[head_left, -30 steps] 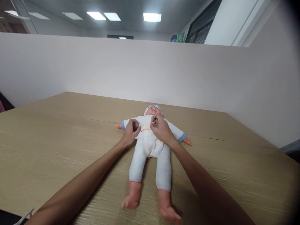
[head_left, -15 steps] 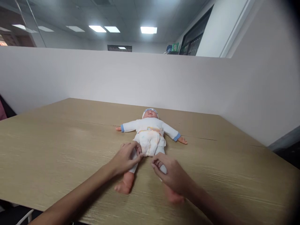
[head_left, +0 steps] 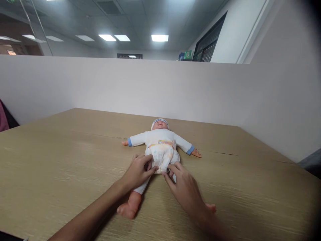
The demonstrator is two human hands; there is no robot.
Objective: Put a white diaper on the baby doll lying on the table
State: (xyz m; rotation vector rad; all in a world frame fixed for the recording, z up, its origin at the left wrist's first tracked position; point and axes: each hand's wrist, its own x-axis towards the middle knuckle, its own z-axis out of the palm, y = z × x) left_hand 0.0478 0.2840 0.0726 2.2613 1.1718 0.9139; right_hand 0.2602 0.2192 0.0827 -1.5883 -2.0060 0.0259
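Observation:
A baby doll [head_left: 160, 135] in a white top with blue cuffs and a lettered white headband lies on its back, head away from me, arms spread. Round its hips sits a white diaper [head_left: 160, 157] with an orange-edged waistband, over white trousers. My left hand [head_left: 140, 170] is closed, thumb and fingers pinching the diaper's left edge by the crotch. On the other side my right hand [head_left: 183, 182] pinches the right edge, its fingertips close to the left ones. My right hand and forearm hide most of the doll's right-side leg; only the toes show.
The doll lies on a wide wooden table [head_left: 62, 160] with thin seams across it. Behind the table stands a low white partition wall [head_left: 125, 87]. Something pink and black [head_left: 5, 117] shows beyond the left edge.
My right hand has moved up and inward, from above the doll's leg to the diaper's edge. My left fingers have closed in on the other edge. The doll's legs have spread slightly.

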